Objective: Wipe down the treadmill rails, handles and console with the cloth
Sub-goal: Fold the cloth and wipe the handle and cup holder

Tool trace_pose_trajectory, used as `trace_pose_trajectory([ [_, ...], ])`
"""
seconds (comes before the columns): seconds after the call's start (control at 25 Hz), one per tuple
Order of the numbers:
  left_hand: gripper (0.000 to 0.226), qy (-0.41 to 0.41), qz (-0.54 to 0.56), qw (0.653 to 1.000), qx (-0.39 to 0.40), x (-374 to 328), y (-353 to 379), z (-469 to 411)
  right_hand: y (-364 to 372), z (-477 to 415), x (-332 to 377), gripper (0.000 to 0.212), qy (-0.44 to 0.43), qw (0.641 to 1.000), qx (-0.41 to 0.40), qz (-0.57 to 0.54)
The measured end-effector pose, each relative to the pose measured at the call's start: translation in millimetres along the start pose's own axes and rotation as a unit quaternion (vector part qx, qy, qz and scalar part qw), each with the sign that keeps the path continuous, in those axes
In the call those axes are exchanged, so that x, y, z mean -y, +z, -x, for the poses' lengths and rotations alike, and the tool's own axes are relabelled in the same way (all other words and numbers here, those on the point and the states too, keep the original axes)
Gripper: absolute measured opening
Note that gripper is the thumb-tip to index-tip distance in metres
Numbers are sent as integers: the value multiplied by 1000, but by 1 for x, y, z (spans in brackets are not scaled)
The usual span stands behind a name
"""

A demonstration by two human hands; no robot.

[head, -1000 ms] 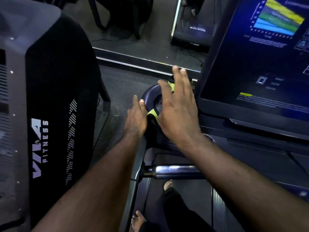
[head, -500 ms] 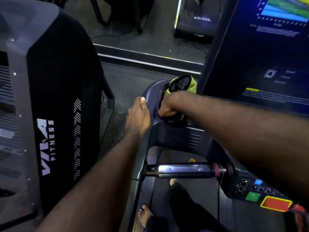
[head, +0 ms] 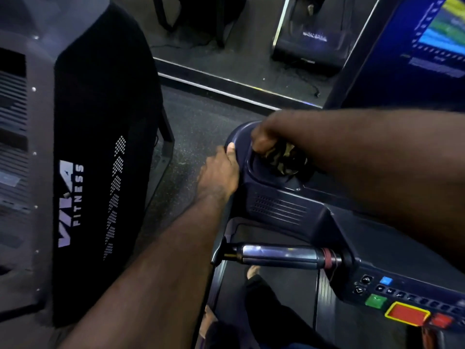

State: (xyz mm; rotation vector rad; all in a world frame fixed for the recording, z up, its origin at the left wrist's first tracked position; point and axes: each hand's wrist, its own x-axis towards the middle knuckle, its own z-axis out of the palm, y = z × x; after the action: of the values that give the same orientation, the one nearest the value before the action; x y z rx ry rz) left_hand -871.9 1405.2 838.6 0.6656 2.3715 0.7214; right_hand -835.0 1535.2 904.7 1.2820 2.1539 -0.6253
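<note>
Neighbouring machine (head: 100, 159): black and grey housing at left, with white lettering "VIA FITNESS" running up its side beside dotted arrow marks; its top and left are cut off by the frame.
Treadmill console (head: 289, 207): dark navy moulded body with a slotted grille; its right part is hidden under the right forearm.
Screen (head: 427, 54): lit blue with coloured bands at upper right, cut off by the frame; its text is too blurred to read.
Far machine (head: 314, 39): pale lettering on its base, illegible.
Handle (head: 281, 256): shiny metal grip bar below the console, untouched.
Right hand (head: 264, 139): fingers curled around the bunched cloth, pushing it into the round pocket at the console's left corner.
Left hand (head: 221, 172): thumb on the corner's outer rim; the fingers are hidden behind the edge, so their curl cannot be told.
Cloth (head: 284, 157): yellow-green and dark, crumpled in the pocket, mostly covered by the right hand.
Buttons (head: 407, 317): red with yellow border, green, blue; their symbols are unreadable.
</note>
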Motion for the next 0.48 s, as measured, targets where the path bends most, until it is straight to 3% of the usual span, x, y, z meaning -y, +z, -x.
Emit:
trace_pose_trajectory([
  [0.08, 63, 0, 6, 1000, 12, -1, 4, -4, -11, 4, 0, 29, -4, 1000, -11, -13],
  [0.16, 63, 5, 9, 1000, 18, 1, 6, -6, -2, 11, -7, 29, 2, 994, -104, -36],
  [0.28, 63, 2, 24, 999, 26, 1, 5, -8, 12, 19, -14, 34, 72, 956, -188, -212],
  [0.36, 64, 1, 24, 999, 27, 1, 7, -8, 17, 14, -15, 33, 117, 885, -241, -381],
  [0.48, 61, 6, 33, 999, 23, 3, 8, -10, 27, 6, -18, 32, 129, 724, -295, -610],
])
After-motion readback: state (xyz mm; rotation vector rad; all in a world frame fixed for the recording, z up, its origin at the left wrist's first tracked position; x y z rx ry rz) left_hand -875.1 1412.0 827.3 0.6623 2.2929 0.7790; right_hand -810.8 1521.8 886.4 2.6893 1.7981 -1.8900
